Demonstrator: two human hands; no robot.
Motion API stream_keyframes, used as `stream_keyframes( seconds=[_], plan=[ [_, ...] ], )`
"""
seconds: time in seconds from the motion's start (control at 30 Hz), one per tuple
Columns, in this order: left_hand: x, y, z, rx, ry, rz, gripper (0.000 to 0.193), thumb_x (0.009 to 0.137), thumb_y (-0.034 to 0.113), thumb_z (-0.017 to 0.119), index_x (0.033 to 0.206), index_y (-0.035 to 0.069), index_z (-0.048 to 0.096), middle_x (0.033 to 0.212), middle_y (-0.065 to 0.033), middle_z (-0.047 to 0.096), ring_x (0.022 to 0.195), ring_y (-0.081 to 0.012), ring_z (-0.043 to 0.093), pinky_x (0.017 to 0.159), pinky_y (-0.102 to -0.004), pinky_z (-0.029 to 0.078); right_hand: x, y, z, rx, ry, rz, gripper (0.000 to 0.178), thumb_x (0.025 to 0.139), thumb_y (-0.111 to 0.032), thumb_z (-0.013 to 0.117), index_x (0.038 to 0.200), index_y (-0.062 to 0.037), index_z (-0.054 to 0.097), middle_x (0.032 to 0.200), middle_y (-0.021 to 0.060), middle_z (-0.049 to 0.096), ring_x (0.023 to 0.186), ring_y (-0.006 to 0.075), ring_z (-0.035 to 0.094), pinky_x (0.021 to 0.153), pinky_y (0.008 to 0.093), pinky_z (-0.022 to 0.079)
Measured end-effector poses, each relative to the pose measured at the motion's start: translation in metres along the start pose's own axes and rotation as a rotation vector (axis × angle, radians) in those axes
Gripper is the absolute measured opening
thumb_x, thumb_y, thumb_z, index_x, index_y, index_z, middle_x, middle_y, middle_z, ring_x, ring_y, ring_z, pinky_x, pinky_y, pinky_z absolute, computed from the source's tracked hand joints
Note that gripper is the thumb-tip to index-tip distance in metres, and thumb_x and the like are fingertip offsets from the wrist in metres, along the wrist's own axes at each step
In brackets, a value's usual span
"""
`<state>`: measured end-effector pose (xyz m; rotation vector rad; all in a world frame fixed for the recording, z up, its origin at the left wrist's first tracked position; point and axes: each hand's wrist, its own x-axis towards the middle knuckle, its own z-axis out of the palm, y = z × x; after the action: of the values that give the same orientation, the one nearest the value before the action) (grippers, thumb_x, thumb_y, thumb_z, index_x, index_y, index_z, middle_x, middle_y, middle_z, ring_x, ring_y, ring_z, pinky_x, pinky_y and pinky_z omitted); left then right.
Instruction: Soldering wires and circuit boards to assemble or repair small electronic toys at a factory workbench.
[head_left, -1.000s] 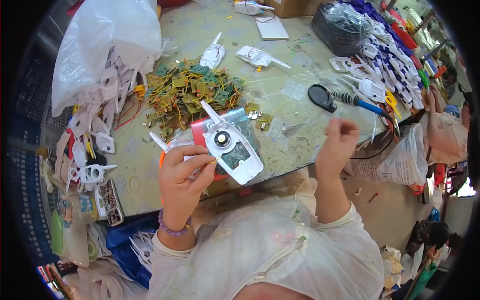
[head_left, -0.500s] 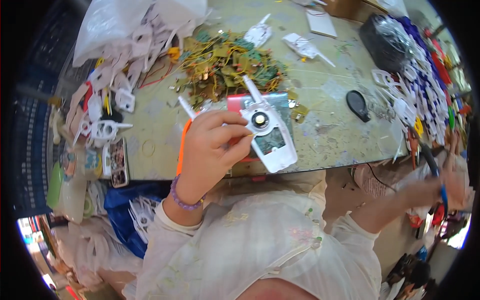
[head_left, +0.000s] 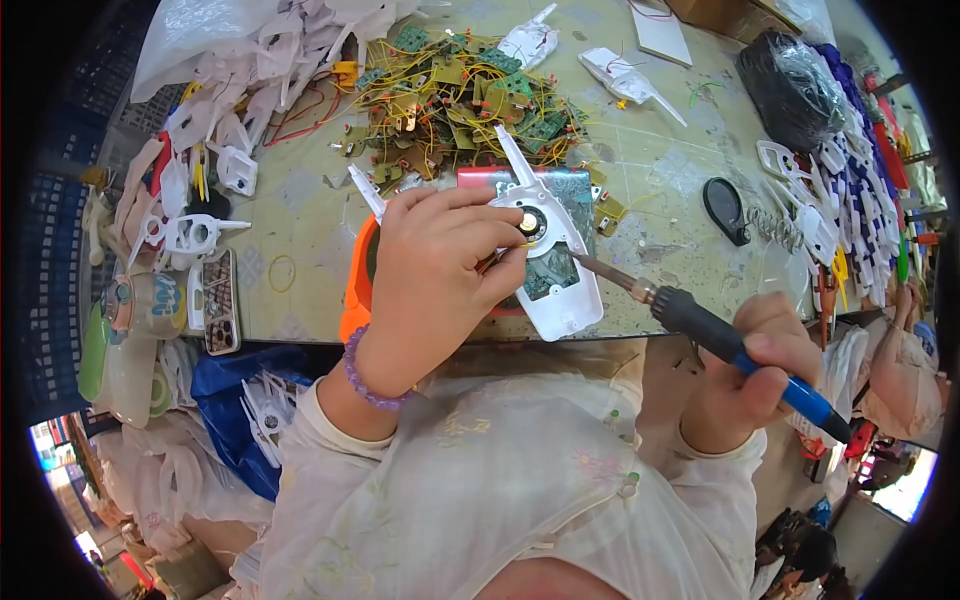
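A soldering iron [head_left: 690,318] is gripped in the right hand [head_left: 765,370], its tip at the edge of an open white plastic housing [head_left: 565,312]; contact cannot be confirmed. The housing is laid at the near edge of the worktable [head_left: 300,230]. Between the left hand's [head_left: 440,245] thumb and forefinger, a thin yellow wire [head_left: 528,244] appears pinched beside a black-rimmed disc [head_left: 541,222]. The housing could be melted if a hot tip is rested on it; fingertips could be burned, being so near; the wire could be lost if the pinch is loosened. White plastic parts are held in a translucent bag [head_left: 185,55], white frames [head_left: 268,415] in a blue bag [head_left: 220,400] below the table edge.
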<state>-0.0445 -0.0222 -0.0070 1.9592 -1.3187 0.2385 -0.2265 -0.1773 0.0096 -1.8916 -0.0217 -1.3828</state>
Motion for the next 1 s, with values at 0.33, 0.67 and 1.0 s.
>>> stream_keyframes(
  seconds=[0.33, 0.67, 1.0],
  plan=[
    [0.003, 0.005, -0.002, 0.062, -0.087, -0.053, 0.004, 0.067, 0.011, 0.066, 0.070, 0.010, 0.063, 0.087, -0.0005, 0.067, 0.094, -0.0193, 0.058, 0.089, -0.0398, 0.034, 0.008, 0.014, 0.001, 0.083, -0.232, 0.040, 0.018, 0.081, -0.021, 0.061, 0.087, -0.0039, 0.056, 0.064, 0.0025, 0.050, 0.056, 0.0163, 0.045, 0.052, 0.0286, 0.036],
    [0.002, 0.005, 0.000, 0.072, -0.073, -0.048, 0.003, 0.067, 0.012, 0.065, 0.067, 0.010, 0.062, 0.086, 0.0014, 0.066, 0.093, -0.0183, 0.058, 0.085, -0.0414, 0.033, 0.010, 0.019, 0.004, 0.097, -0.274, 0.027, 0.017, 0.078, -0.016, 0.063, 0.088, -0.0032, 0.057, 0.063, 0.0037, 0.051, 0.055, 0.0172, 0.045, 0.050, 0.0290, 0.035],
    [0.002, 0.005, 0.000, 0.065, -0.088, -0.050, 0.003, 0.067, 0.012, 0.065, 0.067, 0.010, 0.063, 0.086, 0.0015, 0.066, 0.093, -0.0185, 0.058, 0.086, -0.0416, 0.033, 0.027, 0.012, 0.006, 0.046, -0.325, 0.031, 0.011, 0.075, -0.009, 0.062, 0.082, -0.0024, 0.058, 0.058, 0.0040, 0.050, 0.048, 0.0174, 0.043, 0.045, 0.0295, 0.033]
  ],
)
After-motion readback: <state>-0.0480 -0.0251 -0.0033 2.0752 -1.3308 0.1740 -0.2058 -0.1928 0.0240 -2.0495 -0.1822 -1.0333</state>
